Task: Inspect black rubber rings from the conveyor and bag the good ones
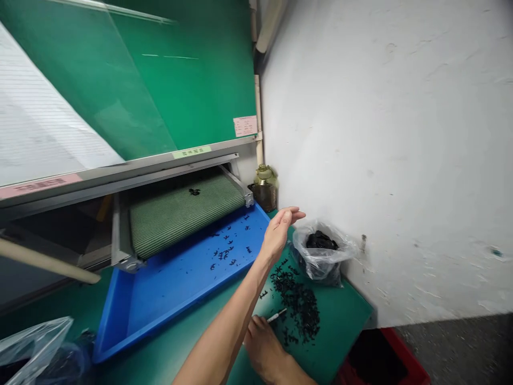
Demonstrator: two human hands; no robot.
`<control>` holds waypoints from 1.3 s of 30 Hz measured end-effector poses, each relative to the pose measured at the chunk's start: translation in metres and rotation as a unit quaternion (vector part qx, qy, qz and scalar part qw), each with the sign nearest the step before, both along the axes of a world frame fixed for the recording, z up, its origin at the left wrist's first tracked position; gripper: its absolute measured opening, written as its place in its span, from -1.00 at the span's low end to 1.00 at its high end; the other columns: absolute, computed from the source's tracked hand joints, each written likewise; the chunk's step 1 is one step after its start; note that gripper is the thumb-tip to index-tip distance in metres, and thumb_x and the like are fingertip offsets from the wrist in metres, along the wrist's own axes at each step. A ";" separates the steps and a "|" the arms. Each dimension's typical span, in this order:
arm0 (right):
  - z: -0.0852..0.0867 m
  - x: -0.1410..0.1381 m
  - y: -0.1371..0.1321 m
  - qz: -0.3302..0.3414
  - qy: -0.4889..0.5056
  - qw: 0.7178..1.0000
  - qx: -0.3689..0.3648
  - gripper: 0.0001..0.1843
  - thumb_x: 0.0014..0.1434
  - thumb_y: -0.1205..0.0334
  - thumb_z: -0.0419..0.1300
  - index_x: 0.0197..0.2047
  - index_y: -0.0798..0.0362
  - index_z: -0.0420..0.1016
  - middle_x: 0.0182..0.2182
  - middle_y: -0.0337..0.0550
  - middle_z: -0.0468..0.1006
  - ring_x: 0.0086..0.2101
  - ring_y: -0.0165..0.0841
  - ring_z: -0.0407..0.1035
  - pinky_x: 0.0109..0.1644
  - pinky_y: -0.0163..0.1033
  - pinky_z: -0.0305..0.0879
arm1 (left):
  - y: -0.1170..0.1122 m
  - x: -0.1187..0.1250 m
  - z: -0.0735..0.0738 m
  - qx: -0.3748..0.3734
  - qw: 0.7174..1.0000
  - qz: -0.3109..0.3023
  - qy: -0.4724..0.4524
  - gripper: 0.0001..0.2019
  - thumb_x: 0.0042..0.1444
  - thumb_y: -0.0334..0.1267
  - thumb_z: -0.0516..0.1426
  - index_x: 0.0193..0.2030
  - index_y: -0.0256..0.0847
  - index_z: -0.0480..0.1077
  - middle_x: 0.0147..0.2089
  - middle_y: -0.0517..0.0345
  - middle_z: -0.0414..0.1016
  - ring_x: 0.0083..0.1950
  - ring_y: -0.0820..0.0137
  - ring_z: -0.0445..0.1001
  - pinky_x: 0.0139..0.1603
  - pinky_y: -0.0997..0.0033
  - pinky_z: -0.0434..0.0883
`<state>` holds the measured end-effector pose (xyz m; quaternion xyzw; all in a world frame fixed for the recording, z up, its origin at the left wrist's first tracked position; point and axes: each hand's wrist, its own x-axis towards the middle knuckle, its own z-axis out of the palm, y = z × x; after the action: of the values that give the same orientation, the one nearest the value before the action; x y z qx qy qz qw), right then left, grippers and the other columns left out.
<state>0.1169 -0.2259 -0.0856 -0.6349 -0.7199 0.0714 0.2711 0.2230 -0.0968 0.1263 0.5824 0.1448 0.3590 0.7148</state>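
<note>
Parts (306,310) black, small, jagged, heaped loosely.

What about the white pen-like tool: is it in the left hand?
No, the white pen-like tool is in the right hand, beside the black pieces on the green table.

One tray (172,289) sits on one counter (340,315). There are two grips: the left (282,223) by the tray's right end, the right (264,345) in front of it with one pen-like tool (276,315). Clear bags number two, one to the tray's right (320,262), one to its left (40,339). Behind it are one belt (180,222), one jar (265,192), one paper sheet (44,117) and three labels (245,126). Right of it are one crate (404,348) and one pile (302,307) of black bits, too many to count.
</note>
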 end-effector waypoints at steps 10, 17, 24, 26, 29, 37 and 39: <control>0.074 0.056 0.046 -0.047 0.220 0.974 -0.011 -0.50 0.04 0.56 -0.17 -0.03 0.00 0.33 -0.20 -0.10 0.47 -0.17 -0.31 0.39 -0.14 -0.25 0.36 | 0.029 -0.159 -0.064 -0.136 0.950 0.280 0.031 -0.73 0.11 -0.06 0.11 -0.18 -0.21 0.39 -0.40 0.15 0.41 -0.33 0.41 0.41 -0.41 0.51 0.30; 0.083 0.053 0.077 -0.021 0.248 0.967 -0.060 -0.71 0.17 0.39 -0.07 -0.17 -0.02 0.42 -0.36 -0.16 0.45 -0.39 -0.37 0.39 -0.39 -0.37 0.32 | 0.143 -0.190 -0.044 0.189 0.875 0.355 0.268 -0.80 0.15 -0.23 0.03 -0.16 -0.17 0.43 -0.25 0.09 0.49 -0.27 0.36 0.42 -0.23 0.39 0.35; 0.064 0.054 0.091 0.002 0.218 0.976 -0.007 -0.67 0.15 0.35 -0.05 -0.15 -0.06 0.49 -0.31 -0.14 0.56 -0.32 -0.33 0.49 -0.34 -0.36 0.43 | 0.283 -0.154 -0.026 0.289 0.800 0.386 0.357 -0.83 0.07 -0.34 0.11 -0.21 -0.23 0.48 -0.13 -0.06 0.42 -0.03 0.16 0.31 0.07 0.16 0.21; 0.067 0.061 0.095 -0.002 0.224 0.975 0.004 -0.59 0.11 0.40 -0.06 -0.08 -0.07 0.48 -0.23 -0.15 0.58 -0.26 -0.33 0.50 -0.29 -0.36 0.44 | 0.301 -0.145 -0.033 0.294 0.787 0.387 0.379 -0.87 0.03 -0.34 0.15 -0.26 -0.25 0.48 -0.13 -0.09 0.40 0.00 0.12 0.29 0.05 0.14 0.22; 0.081 0.071 0.101 -0.023 0.242 0.970 -0.031 -0.48 0.04 0.47 -0.08 0.00 -0.07 0.44 -0.14 -0.17 0.56 -0.18 -0.33 0.48 -0.27 -0.36 0.45 | 0.314 -0.138 -0.041 0.289 0.779 0.385 0.402 -0.91 0.01 -0.36 0.17 -0.31 -0.24 0.48 -0.14 -0.09 0.38 0.01 0.10 0.27 0.03 0.12 0.23; 0.104 0.077 0.115 -0.045 0.275 0.957 -0.080 -0.62 0.20 0.33 -0.05 0.01 -0.01 0.44 -0.16 -0.09 0.54 -0.18 -0.31 0.45 -0.19 -0.28 0.44 | 0.250 -0.156 -0.034 0.228 0.844 0.432 0.221 -0.79 0.13 -0.30 0.06 -0.09 -0.20 0.40 -0.05 -0.01 0.41 -0.04 0.28 0.38 -0.03 0.23 0.32; 0.105 0.075 0.115 -0.036 0.281 0.956 -0.076 -0.67 0.21 0.30 -0.02 -0.03 0.00 0.47 -0.19 -0.08 0.54 -0.23 -0.33 0.46 -0.28 -0.33 0.44 | 0.200 -0.169 -0.041 0.099 0.912 0.377 0.125 -0.76 0.12 -0.26 0.08 -0.06 -0.19 0.36 -0.15 0.03 0.47 -0.17 0.32 0.47 -0.23 0.32 0.39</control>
<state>0.1922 -0.1106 0.0192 -0.6334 -0.5840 0.2915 0.4156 0.0544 0.1034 0.0852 0.5923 0.4056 0.5384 0.4413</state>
